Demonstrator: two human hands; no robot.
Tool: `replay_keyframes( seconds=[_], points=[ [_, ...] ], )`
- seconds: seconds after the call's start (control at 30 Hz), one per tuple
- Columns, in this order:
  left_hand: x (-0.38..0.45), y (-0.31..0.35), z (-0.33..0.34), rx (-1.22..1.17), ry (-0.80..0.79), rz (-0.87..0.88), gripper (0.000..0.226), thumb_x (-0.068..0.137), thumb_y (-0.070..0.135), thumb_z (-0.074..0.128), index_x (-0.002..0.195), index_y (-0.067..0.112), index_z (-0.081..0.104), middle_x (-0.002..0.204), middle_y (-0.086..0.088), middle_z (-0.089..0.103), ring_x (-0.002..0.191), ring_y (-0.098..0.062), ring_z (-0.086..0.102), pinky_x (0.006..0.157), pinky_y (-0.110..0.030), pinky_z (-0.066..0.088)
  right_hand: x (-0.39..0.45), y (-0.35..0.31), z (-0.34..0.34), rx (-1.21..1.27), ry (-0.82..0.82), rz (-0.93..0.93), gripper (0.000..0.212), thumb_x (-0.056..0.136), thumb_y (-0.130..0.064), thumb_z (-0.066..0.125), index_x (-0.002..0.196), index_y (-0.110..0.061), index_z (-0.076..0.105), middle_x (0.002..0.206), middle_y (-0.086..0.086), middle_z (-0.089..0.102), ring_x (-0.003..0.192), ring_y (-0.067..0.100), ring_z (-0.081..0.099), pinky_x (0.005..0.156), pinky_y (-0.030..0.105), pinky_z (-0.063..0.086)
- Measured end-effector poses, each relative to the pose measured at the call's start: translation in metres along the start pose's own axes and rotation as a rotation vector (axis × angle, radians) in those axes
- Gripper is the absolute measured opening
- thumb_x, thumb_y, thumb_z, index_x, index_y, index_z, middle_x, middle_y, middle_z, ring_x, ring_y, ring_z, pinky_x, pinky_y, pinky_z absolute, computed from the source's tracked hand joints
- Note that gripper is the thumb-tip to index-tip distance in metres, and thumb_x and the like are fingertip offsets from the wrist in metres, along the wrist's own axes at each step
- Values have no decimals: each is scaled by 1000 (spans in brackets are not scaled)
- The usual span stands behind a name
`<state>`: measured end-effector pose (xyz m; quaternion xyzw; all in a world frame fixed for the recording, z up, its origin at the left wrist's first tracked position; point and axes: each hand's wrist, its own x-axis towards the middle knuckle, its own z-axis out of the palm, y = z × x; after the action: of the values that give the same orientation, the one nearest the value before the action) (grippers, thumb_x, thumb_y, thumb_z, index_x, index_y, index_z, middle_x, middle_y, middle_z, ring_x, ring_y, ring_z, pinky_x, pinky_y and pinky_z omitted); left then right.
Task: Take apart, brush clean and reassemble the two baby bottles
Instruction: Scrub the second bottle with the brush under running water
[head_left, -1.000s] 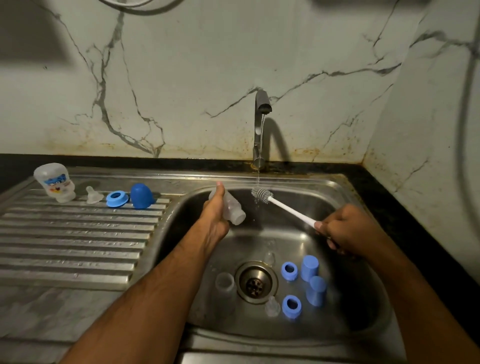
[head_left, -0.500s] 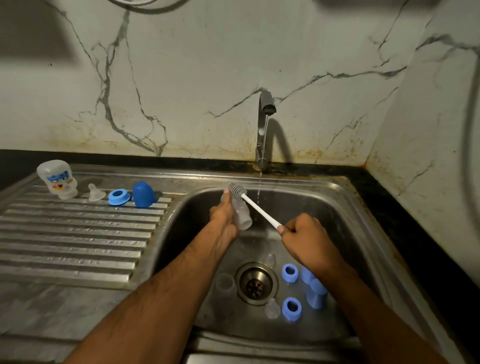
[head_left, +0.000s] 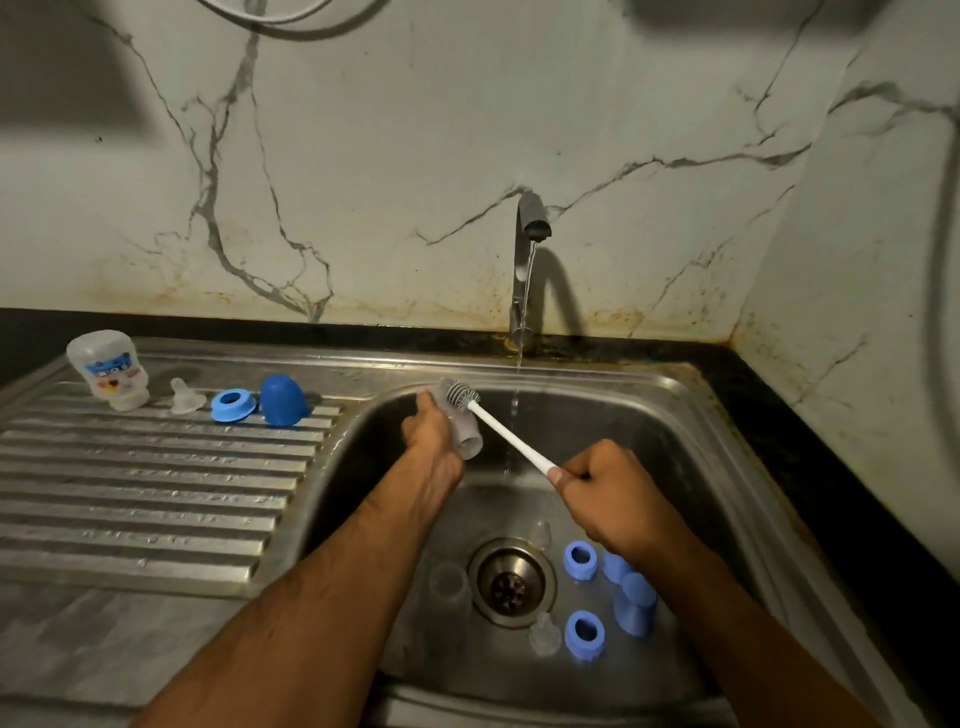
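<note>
My left hand (head_left: 434, 439) grips a small clear bottle body (head_left: 465, 439) over the sink basin (head_left: 691, 431), its open end pointing toward me. My right hand (head_left: 605, 491) holds the white handle of a bottle brush (head_left: 506, 431); the grey bristle head (head_left: 460, 393) lies against the far end of the bottle. On the basin floor lie two blue collars (head_left: 581, 560) (head_left: 585, 633), two blue caps (head_left: 631, 597), clear teats (head_left: 544, 636) and another clear bottle (head_left: 448, 581). A printed bottle (head_left: 109, 370), a teat (head_left: 182, 396), a blue collar (head_left: 232, 405) and a blue cap (head_left: 283, 400) stand on the drainboard (head_left: 145, 493).
The tap (head_left: 524, 270) runs a thin stream of water into the basin, right of the brush. The drain (head_left: 511, 582) sits in the basin's middle. A marble wall rises behind and to the right, with a dark counter edge along it.
The brush head left the water stream and moved left onto the far end of the bottle. My right hand came in toward the middle of the basin. The bottle shifted slightly left.
</note>
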<state>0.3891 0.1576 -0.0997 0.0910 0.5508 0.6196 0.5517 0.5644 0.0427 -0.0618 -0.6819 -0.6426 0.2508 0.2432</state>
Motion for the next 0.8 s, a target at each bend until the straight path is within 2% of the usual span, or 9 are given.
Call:
replay_keyframes(
  seconds=[0.1,0.13,0.23,0.3,0.37,0.47,0.53,0.67,0.8],
  points=[
    [5,6,-9,-55,8,8,51,98,48,55,129,8,53,106,-11,65,90,-26,66,70,-36,56,0,9,-6,102,-39,58,32,98,-33,63,74,-11,59,65,5,55,53,13,47,51,23,37],
    [2,5,-8,-21,-12,0,55,96,53,54,126,7,54,106,-10,66,91,-25,66,70,-36,58,1,9,-7,105,-24,61,32,98,-33,63,75,-11,59,68,6,55,55,15,47,52,24,37],
    [-11,-4,4,87,-121,-16,74,81,69,61,120,8,55,104,-11,67,97,-27,67,90,-45,57,1,1,-6,8,54,15,36,99,-32,61,72,-9,58,63,4,51,57,15,48,57,27,44],
    [-17,-8,7,59,-167,-12,78,70,66,73,120,11,50,108,-13,66,99,-30,67,91,-49,57,0,-4,-3,-5,78,-7,40,100,-30,60,65,-11,54,56,1,47,51,11,46,53,24,40],
    [-14,-2,3,0,-160,-24,76,69,59,78,123,13,49,112,-14,64,102,-32,66,93,-50,56,0,-1,-4,45,41,1,38,100,-29,60,68,-9,58,56,1,49,48,10,44,50,22,37],
    [0,11,-13,-130,-167,-92,68,82,50,75,133,12,52,120,-14,66,107,-30,67,97,-47,54,-4,4,-8,102,-28,28,32,100,-30,62,79,-5,62,62,3,53,50,10,45,47,21,35],
    [1,11,-15,-120,-152,-87,63,86,46,73,134,10,53,121,-14,66,108,-30,67,98,-47,54,-5,3,-7,55,-21,22,33,100,-31,61,75,-9,59,60,2,52,49,9,45,47,21,35],
    [-18,-5,0,-33,-147,-53,58,85,41,76,128,5,57,115,-18,68,100,-32,70,90,-51,57,-4,-8,-1,-56,62,-17,39,103,-31,56,68,-14,51,59,0,49,52,11,47,53,23,39],
    [-21,3,-2,-81,-85,-37,53,91,33,71,132,7,53,118,-17,66,103,-31,68,90,-53,57,-1,-2,-3,-49,13,-10,33,102,-33,57,81,-8,63,64,3,53,55,13,49,53,26,43]
  ],
)
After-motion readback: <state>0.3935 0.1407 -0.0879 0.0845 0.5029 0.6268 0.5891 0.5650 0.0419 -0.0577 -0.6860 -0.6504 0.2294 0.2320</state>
